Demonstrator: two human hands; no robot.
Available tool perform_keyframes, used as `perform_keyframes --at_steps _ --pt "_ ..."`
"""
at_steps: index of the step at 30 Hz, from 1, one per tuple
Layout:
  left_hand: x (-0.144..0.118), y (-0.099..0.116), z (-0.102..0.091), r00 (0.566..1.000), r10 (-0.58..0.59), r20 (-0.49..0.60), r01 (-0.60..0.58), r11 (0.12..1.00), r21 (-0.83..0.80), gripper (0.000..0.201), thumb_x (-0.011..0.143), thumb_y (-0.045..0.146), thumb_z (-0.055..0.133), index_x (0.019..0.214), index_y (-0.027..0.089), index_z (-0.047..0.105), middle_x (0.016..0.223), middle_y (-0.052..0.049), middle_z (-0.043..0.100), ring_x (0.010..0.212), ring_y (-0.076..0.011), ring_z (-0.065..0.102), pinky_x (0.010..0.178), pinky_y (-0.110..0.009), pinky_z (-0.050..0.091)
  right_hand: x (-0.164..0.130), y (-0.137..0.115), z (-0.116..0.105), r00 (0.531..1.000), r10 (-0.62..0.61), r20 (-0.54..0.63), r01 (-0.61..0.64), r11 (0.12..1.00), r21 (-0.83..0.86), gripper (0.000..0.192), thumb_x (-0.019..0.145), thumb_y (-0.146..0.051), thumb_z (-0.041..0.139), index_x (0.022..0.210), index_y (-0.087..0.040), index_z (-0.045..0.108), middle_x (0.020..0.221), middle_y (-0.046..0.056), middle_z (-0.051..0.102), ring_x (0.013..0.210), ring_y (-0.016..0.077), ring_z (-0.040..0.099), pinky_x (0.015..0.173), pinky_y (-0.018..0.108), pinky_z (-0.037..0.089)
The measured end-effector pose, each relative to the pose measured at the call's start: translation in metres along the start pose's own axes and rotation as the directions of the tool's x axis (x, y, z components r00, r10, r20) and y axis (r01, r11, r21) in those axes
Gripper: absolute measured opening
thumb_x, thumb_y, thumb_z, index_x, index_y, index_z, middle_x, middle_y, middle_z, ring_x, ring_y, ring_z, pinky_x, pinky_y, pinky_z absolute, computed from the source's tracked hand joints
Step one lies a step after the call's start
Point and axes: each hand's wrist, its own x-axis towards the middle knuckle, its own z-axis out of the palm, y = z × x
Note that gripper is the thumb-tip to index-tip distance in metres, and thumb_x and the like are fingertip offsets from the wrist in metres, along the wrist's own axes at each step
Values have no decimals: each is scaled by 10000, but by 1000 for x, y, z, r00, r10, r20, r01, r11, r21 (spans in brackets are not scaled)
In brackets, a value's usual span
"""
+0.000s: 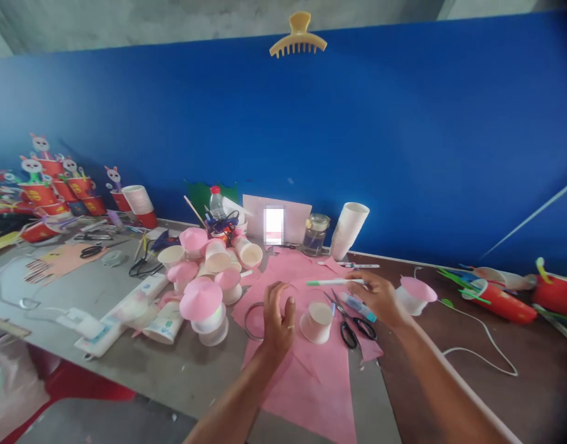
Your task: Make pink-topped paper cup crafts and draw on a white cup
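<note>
My right hand point(378, 296) grips a white pen with a green end point(330, 282), held level above the pink paper point(311, 388). Resting over that paper, my left hand point(280, 317) has its thumb apart from its fingers and nothing visible in it. A ring-shaped object point(253, 322), partly hidden by the left hand, lies beside it. An upside-down paper cup point(317, 322) stands between my hands. Black-handled scissors point(350, 324) and a glue tube with a blue cap point(358, 306) lie below the right hand.
Paper cups with pink cone tops point(201, 299) crowd the left, beside a white power strip point(121, 314). A glass jar point(316, 234) and a stack of white cups point(350, 229) stand at the back. Red decorated cups point(505, 301) and a white cable point(491, 333) lie right.
</note>
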Motion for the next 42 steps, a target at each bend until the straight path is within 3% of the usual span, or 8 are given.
perform_keyframes --at_steps 4,6,9,13,18,23,33,42 --pt "-2 7 -7 991 98 90 -91 993 -76 219 942 330 432 1098 196 509 901 -57 579 845 -176 561 773 -333 477 -29 -29 -23 988 122 -89 -90 949 302 304 784 -475 640 843 -181 688 714 32 644 547 135 517 484 246 413" --pt "-5 10 -7 964 223 144 -215 974 -66 307 933 383 437 1158 180 491 900 -72 577 840 -193 556 763 -355 475 -39 -44 -23 989 148 -30 -129 934 333 293 759 -471 673 818 -185 689 674 17 613 499 111 460 445 234 366" --pt "-9 14 -5 919 349 185 -362 931 47 288 924 336 474 1161 175 502 912 -85 597 831 -200 548 742 -357 457 -47 -57 -15 983 173 60 -182 891 416 297 747 -476 695 803 -185 681 597 -14 542 454 85 389 417 220 306" --pt "-10 16 -3 886 391 248 -436 885 164 142 918 217 478 1032 184 556 857 -65 598 796 -184 531 704 -329 416 -47 -59 1 976 208 60 -200 758 621 349 696 -514 738 740 -178 654 539 -43 438 445 71 315 405 212 241" --pt "-13 20 -2 837 436 330 -498 857 131 169 950 230 406 1037 159 532 838 -74 596 759 -183 493 692 -335 374 -52 -65 21 977 124 175 -214 623 753 336 708 -499 742 805 -186 668 590 -19 520 507 102 418 470 230 360" --pt "-16 23 -1 767 507 392 -578 812 82 217 975 278 315 913 163 489 713 -46 542 655 -172 426 644 -333 319 -61 -75 30 953 30 300 -227 726 649 273 756 -458 713 832 -197 687 717 19 598 666 157 529 609 276 459" --pt "-20 21 2 763 487 425 -553 832 39 265 991 301 274 876 182 480 693 -11 508 637 -151 413 689 -336 325 -68 -78 32 962 57 265 -227 702 675 306 772 -494 689 793 -191 652 612 -24 492 587 127 476 574 255 446" --pt "-17 28 6 756 442 482 -481 875 -48 371 1002 371 182 830 197 461 671 -1 480 587 -145 398 647 -323 335 -76 -82 33 990 50 135 -123 775 619 339 816 -529 621 769 -194 634 605 -10 484 544 122 440 498 244 408"
